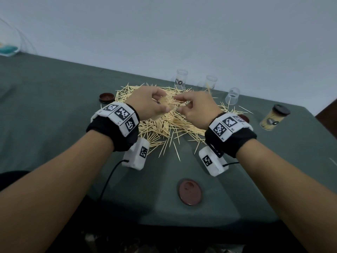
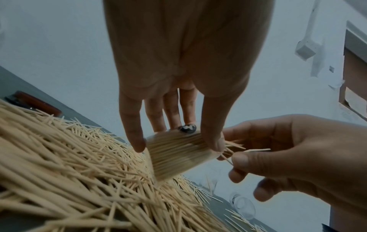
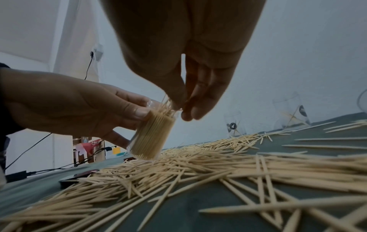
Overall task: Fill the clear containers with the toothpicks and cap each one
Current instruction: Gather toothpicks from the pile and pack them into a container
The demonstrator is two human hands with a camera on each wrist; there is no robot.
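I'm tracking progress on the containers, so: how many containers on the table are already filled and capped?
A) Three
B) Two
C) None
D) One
D: only the capped container at the right stands full with a dark lid on; the three clear containers at the back stand open, and the left hand holds an uncapped one.

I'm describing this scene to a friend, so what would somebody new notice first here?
First, the big pile of toothpicks spread across the middle of the green table. Above it, the left hand grips a nearly full container, tilted, while the right hand pinches more toothpicks at its mouth. A capped container stands at the far right, and three almost empty ones along the back edge.
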